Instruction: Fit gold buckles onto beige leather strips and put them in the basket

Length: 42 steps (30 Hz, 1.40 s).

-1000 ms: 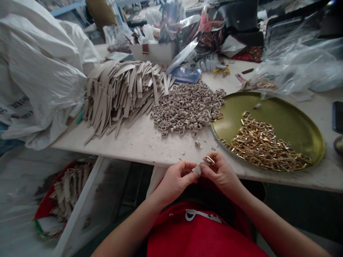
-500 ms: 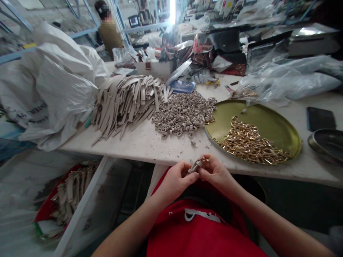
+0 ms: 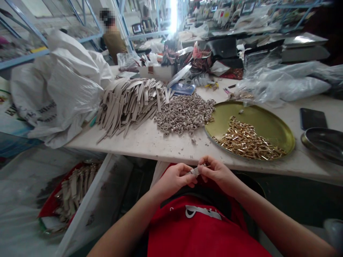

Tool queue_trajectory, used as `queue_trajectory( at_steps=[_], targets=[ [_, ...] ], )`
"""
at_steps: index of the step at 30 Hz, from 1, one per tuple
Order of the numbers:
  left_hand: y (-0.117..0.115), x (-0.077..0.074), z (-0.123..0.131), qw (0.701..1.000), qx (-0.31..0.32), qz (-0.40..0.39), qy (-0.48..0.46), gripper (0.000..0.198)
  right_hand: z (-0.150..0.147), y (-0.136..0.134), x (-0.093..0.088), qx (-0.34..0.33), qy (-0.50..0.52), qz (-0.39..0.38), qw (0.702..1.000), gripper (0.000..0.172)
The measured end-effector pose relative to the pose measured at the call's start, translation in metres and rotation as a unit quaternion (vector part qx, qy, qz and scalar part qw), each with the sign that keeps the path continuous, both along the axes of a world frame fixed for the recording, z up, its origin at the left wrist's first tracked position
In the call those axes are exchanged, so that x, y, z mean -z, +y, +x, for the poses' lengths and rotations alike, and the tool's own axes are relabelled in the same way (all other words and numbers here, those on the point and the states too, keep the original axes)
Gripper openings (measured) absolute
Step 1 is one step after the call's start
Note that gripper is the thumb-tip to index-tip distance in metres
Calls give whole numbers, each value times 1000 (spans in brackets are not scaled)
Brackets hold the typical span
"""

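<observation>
Both hands meet in front of the table's near edge, above my red apron. My left hand (image 3: 180, 177) pinches one end of a small grey strap piece (image 3: 195, 172). The fingers of my right hand (image 3: 213, 171) are closed on its other end, where a bit of metal shows between the fingertips. Beyond them on the table lie a heap of small grey loops (image 3: 184, 113) and, to its left, a pile of long grey strips (image 3: 131, 101). Gold metal clasps (image 3: 248, 141) lie in a round gold tray (image 3: 268, 117) at the right.
A phone (image 3: 313, 118) and a dark metal dish (image 3: 325, 142) are at the right. Plastic bags (image 3: 284, 84) and a box (image 3: 158, 72) stand farther back. A white sack (image 3: 66, 85) and a red bin of straps (image 3: 49, 205) are at the left. A person (image 3: 114, 39) is in the background.
The strap piece between my hands has been turned flatter, and my fingers have shifted on it. The whole view has moved slightly.
</observation>
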State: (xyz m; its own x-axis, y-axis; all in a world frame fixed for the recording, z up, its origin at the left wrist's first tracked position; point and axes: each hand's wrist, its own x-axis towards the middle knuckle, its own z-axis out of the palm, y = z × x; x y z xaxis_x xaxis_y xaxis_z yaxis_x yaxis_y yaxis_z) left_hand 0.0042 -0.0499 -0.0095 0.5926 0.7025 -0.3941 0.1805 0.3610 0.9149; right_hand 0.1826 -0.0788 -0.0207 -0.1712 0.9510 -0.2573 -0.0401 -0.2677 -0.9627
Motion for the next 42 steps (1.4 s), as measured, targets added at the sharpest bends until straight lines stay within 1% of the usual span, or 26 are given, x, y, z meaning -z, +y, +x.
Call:
queue_trajectory(
  at_steps=[2,4,7,9,10,14,15,16,18,20,24,26,29,32,35,39,42],
  targets=[
    [-1,4,-1,1000,-14,-7,-2,31,-1,-3,3,-11,-23,14,1000,25],
    [-3,8,0,1000,-24,9,8,32,-2,-6,4,-18,-89,50,995,18],
    [-6,12,2,999,-20,37,30,26,-3,-10,4,-24,-206,142,968,8],
    [-8,12,4,998,-16,49,40,22,-3,-12,4,-21,-244,182,952,7],
    [-8,11,6,998,-15,53,42,21,-3,-12,5,-19,-242,179,953,7],
    [-4,8,7,996,-9,66,52,26,-1,-9,9,-27,-166,96,981,17],
    [-2,6,6,996,-4,68,59,26,0,-8,10,-33,-168,98,980,19],
    [0,5,5,995,-1,70,68,25,2,-7,10,-38,-185,116,975,19],
    [4,3,4,993,6,76,86,23,4,-4,12,-42,-240,169,955,18],
    [8,1,5,990,8,92,102,20,5,-1,16,-27,-276,204,939,17],
    [17,-2,12,980,9,148,136,22,2,8,25,40,-280,206,937,19],
    [25,-3,14,975,18,165,151,24,0,14,28,53,-293,212,931,19],
    [39,-6,11,970,62,162,172,25,-1,23,27,52,-327,247,911,18],
    [51,-9,8,949,127,193,214,31,-1,29,24,57,-345,282,893,17],
    [55,-10,10,925,155,247,245,36,-2,32,26,66,-345,279,894,15],
    [54,-8,18,914,164,274,251,36,-2,33,32,64,-330,262,905,14],
    [55,-7,17,893,183,303,278,34,0,33,34,52,-313,251,915,13]
  ],
)
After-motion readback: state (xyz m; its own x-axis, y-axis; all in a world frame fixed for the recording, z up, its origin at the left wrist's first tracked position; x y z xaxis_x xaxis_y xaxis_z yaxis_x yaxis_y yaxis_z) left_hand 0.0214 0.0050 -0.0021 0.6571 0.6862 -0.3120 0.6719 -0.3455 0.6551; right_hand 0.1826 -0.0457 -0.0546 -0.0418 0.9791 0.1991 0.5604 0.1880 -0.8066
